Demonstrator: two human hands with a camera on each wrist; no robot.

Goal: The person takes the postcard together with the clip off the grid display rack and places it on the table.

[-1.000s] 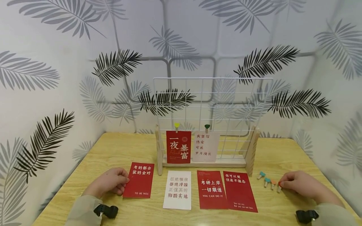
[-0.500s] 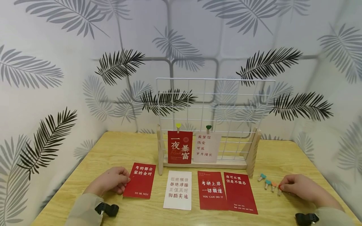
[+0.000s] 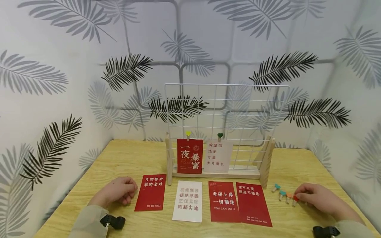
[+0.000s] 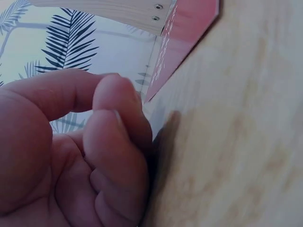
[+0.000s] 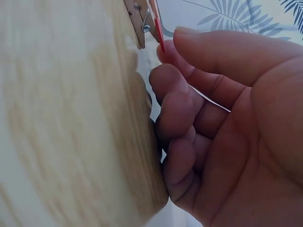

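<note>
My left hand (image 3: 120, 190) rests on the table just left of a red card (image 3: 150, 192) with white writing. A narrow gap separates them, and its loosely curled fingers (image 4: 116, 151) hold nothing in the left wrist view. My right hand (image 3: 317, 200) is at a small wooden clothespin with a red heart (image 3: 295, 198). In the right wrist view the index fingertip (image 5: 168, 53) meets the red heart's edge, while the thumb appears apart from it. Beside this pin lie an orange-topped clothespin (image 3: 288, 196) and two blue-topped ones, the nearer blue clothespin (image 3: 282, 194) next to the orange.
A white wire grid (image 3: 226, 114) stands upright in a wooden base (image 3: 238, 173). A red card (image 3: 190, 158) and a pale card (image 3: 218, 158) hang on it from clothespins. A white card (image 3: 187, 201) and two red cards, the left red card (image 3: 224, 208) overlapping its neighbour, lie in front.
The leftmost red card has slid slightly right, away from my left hand, which touched its edge before. My right hand stays at the red-heart clothespin. The head view has shifted a little.
</note>
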